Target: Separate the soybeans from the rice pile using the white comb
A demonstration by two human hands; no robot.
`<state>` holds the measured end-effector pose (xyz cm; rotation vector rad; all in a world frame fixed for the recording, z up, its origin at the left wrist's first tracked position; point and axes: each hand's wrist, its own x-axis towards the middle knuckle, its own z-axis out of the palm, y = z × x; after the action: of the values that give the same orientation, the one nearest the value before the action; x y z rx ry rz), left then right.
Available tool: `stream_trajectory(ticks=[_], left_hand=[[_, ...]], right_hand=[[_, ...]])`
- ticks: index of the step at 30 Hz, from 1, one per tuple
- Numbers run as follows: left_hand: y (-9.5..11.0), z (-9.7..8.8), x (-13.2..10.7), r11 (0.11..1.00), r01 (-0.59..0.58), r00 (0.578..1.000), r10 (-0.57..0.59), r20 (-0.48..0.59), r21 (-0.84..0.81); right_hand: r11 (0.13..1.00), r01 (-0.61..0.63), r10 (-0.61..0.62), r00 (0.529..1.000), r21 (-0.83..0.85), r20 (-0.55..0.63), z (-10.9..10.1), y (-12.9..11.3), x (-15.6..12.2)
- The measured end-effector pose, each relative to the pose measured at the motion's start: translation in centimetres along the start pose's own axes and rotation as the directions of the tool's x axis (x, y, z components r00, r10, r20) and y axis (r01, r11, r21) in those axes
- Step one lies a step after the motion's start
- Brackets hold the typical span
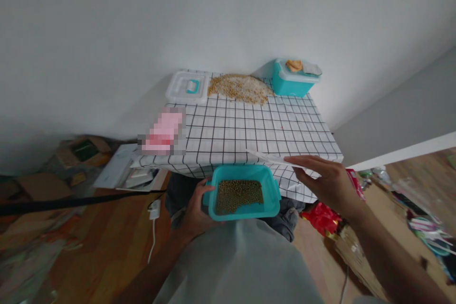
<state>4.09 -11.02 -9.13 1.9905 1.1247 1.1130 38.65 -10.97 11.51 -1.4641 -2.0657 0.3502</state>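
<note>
My left hand (197, 209) grips the left end of a turquoise plastic box (271, 199), held at the table's front edge close to my body. Small greenish-brown beans (239, 193) cover most of the box's bottom; its front right part shows bare plastic. Above and right of the box, my right hand (326, 178) pinches a thin white sheet (269, 157) between thumb and fingers. The sheet is seen nearly edge-on, reaching left over the table edge, apart from the box. Farther back, a pile of pale grains and yellowish beans (240, 88) lies on the checked cloth (249, 126).
A clear lid with a turquoise handle (187, 87) lies at the back left. At the back right stands a lidded turquoise box (294, 83) with small items on top. A blurred pink item (164, 130) is at the left. A wall (228, 19) rises behind; clutter covers the floor.
</note>
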Motion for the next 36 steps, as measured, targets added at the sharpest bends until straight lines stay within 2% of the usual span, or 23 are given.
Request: stream_trajectory(ticks=[5, 9, 11, 14, 15, 17, 19, 21, 26, 29, 31, 34, 36], left_hand=[[2.4, -0.5, -1.9, 0.996, -0.036, 0.998, 0.040, 0.046, -0.078], [5.2, -1.9, -0.7, 0.987, -0.052, 0.999, 0.053, -0.001, -0.152], [6.2, -2.8, 1.2, 0.981, -0.073, 0.995, 0.059, -0.084, -0.178], [6.9, -4.2, 5.5, 0.980, -0.121, 0.971, 0.084, -0.223, -0.157], [6.8, -4.7, 7.2, 0.983, -0.135, 0.966, 0.103, -0.237, -0.125], [6.4, -5.4, 10.5, 0.986, -0.153, 0.965, 0.136, -0.225, -0.061], [5.6, -5.6, 13.4, 0.986, -0.165, 0.967, 0.161, -0.198, -0.004], [4.6, -5.4, 15.5, 0.987, -0.154, 0.968, 0.159, -0.195, 0.039], [2.1, -4.8, 17.8, 0.996, -0.071, 0.978, 0.080, -0.194, 0.054], [1.1, -4.9, 18.0, 0.999, -0.017, 0.985, 0.022, -0.170, 0.030], [0.7, -5.0, 18.0, 1.000, 0.002, 0.988, -0.001, -0.155, 0.011], [0.5, -5.0, 17.9, 1.000, 0.003, 0.991, -0.002, -0.135, 0.005], [0.7, -4.9, 17.8, 0.999, 0.052, 0.993, -0.051, -0.106, 0.012]], right_hand=[[0.997, -0.053, 0.047, 0.994, -0.053, -0.097, -1.2, 0.5, -0.8], [0.987, -0.099, 0.067, 0.971, -0.130, -0.231, -3.0, 0.4, -1.1], [0.973, -0.186, 0.126, 0.925, -0.138, -0.358, -3.8, 0.6, -1.0], [0.951, -0.302, 0.215, 0.805, -0.070, -0.553, -4.5, 1.7, -0.2], [0.949, -0.314, 0.228, 0.768, -0.041, -0.599, -4.5, 2.3, 0.2], [0.952, -0.307, 0.233, 0.732, -0.006, -0.641, -4.3, 3.5, 1.4], [0.960, -0.278, 0.221, 0.738, 0.011, -0.638, -3.7, 4.5, 2.9], [0.972, -0.235, 0.200, 0.779, 0.020, -0.594, -2.7, 5.4, 4.6], [0.995, -0.065, 0.094, 0.865, 0.075, -0.493, 1.5, 7.9, 8.1], [0.998, -0.011, 0.041, 0.874, 0.065, -0.485, 4.2, 10.1, 9.2], [0.999, 0.012, -0.029, 0.869, -0.039, -0.495, 5.8, 11.7, 9.5], [0.977, -0.029, -0.086, 0.857, -0.213, -0.509, 7.6, 13.9, 9.5], [0.963, -0.081, -0.082, 0.822, -0.258, -0.563, 8.3, 15.1, 9.4]])
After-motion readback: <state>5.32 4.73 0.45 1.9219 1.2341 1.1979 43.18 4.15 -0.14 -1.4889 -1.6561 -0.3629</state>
